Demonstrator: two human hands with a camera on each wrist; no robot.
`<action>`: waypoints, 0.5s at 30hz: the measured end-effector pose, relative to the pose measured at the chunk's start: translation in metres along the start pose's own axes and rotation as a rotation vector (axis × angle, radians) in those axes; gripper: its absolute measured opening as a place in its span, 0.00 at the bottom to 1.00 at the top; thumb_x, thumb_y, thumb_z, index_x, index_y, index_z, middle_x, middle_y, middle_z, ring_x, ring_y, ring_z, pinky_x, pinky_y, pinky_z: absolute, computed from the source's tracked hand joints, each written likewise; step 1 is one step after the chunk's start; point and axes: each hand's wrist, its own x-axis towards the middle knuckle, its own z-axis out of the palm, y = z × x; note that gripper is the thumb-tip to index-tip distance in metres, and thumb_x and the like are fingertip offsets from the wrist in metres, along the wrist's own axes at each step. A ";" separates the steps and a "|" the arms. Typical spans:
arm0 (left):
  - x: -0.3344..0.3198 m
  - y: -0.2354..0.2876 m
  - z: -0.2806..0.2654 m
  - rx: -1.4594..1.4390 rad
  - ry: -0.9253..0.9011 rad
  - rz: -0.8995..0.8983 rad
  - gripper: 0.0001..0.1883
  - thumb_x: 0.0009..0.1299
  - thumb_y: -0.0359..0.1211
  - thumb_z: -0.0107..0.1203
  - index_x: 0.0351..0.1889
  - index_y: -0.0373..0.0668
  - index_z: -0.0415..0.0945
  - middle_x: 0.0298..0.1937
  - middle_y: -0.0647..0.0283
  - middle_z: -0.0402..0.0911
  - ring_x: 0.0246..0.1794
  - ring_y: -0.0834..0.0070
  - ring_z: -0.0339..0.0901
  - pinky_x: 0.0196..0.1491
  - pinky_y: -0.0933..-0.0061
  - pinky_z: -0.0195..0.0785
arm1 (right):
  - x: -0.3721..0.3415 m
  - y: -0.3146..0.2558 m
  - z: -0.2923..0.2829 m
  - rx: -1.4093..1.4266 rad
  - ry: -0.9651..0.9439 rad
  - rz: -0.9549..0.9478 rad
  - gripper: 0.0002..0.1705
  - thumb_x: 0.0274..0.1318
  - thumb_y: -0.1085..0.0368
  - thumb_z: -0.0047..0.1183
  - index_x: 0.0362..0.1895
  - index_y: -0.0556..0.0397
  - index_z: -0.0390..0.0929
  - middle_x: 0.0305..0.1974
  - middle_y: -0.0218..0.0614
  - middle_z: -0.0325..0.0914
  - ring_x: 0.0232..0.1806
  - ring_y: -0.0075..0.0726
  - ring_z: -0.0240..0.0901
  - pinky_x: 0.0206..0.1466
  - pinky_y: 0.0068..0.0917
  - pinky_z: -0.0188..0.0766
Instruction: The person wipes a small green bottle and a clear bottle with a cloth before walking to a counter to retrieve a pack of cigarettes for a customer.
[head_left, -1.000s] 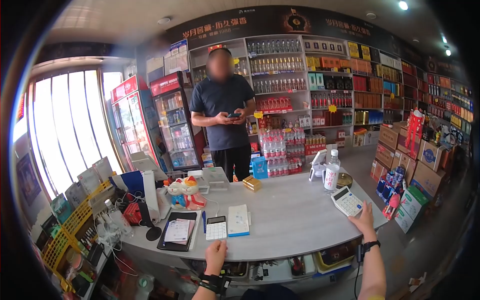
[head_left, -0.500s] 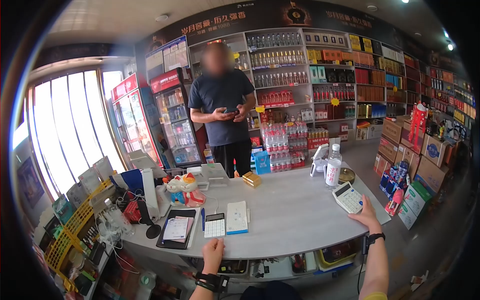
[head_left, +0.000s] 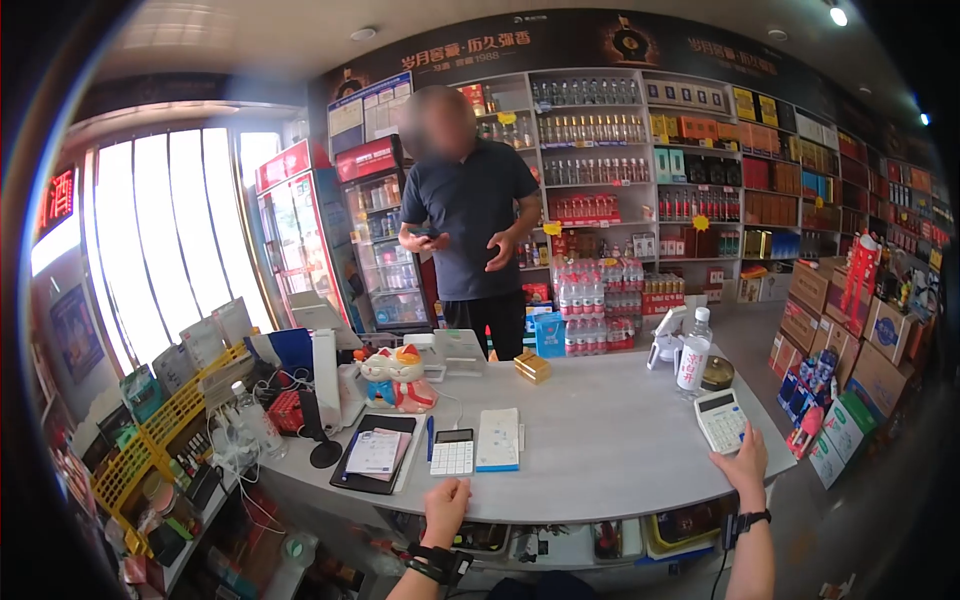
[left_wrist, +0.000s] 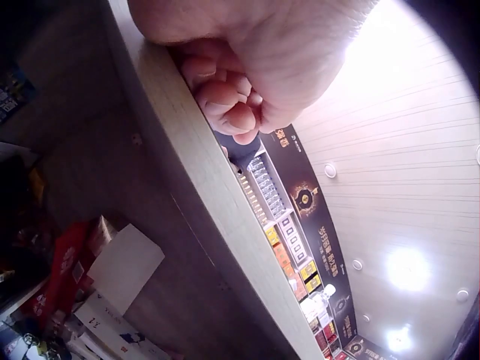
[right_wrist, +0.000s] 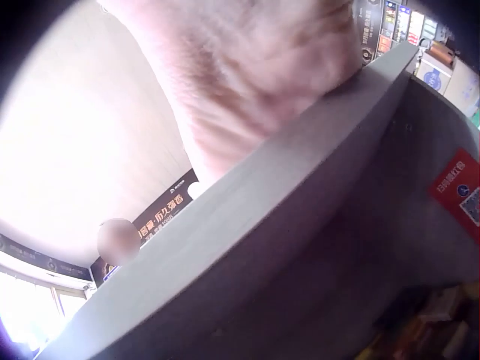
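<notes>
My left hand (head_left: 447, 508) rests at the counter's front edge, its fingers curled in and nothing held. In the left wrist view, the curled fingertips (left_wrist: 229, 109) lie against that edge. Just beyond it is a white calculator (head_left: 452, 457), between a blue pen (head_left: 430, 439) and a pad with a blue edge (head_left: 498, 440). At the right end, my right hand (head_left: 742, 464) rests by a second calculator (head_left: 722, 422), thumb and fingers extended around its lower right corner. The right wrist view shows the palm (right_wrist: 255, 82) over the counter edge, with its fingers hidden.
A clear bottle (head_left: 692, 355) stands behind the right calculator, next to a white stand (head_left: 668, 338). A gold box (head_left: 533, 366), cat figurines (head_left: 398, 378) and a black folder (head_left: 375, 455) are on the counter (head_left: 600, 430). Across it stands a person (head_left: 470, 210) before stocked shelves.
The person opposite has taken one hand off the phone and leans aside. The head view has swung left. My left hand stays at the edge, my right beside its calculator.
</notes>
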 end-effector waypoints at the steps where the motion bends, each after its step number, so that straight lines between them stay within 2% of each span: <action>1: 0.000 -0.004 0.001 -0.013 -0.008 -0.017 0.16 0.70 0.35 0.56 0.23 0.35 0.75 0.15 0.64 0.73 0.14 0.82 0.69 0.21 0.75 0.61 | -0.003 -0.001 0.002 -0.051 0.025 0.030 0.60 0.34 0.47 0.70 0.70 0.56 0.53 0.65 0.58 0.57 0.67 0.60 0.55 0.70 0.45 0.53; 5: 0.002 -0.009 0.003 -0.005 -0.025 -0.020 0.16 0.70 0.36 0.57 0.23 0.35 0.75 0.15 0.63 0.75 0.14 0.80 0.69 0.21 0.74 0.61 | -0.007 -0.001 0.001 -0.121 0.072 0.052 0.59 0.35 0.46 0.69 0.70 0.55 0.53 0.66 0.60 0.55 0.67 0.63 0.54 0.71 0.47 0.51; 15: 0.000 -0.008 0.003 0.002 -0.023 0.006 0.16 0.69 0.37 0.57 0.24 0.35 0.75 0.17 0.60 0.76 0.15 0.76 0.71 0.22 0.71 0.63 | -0.006 -0.003 0.002 -0.123 0.047 0.073 0.59 0.36 0.46 0.69 0.71 0.55 0.53 0.66 0.62 0.54 0.68 0.63 0.53 0.71 0.48 0.49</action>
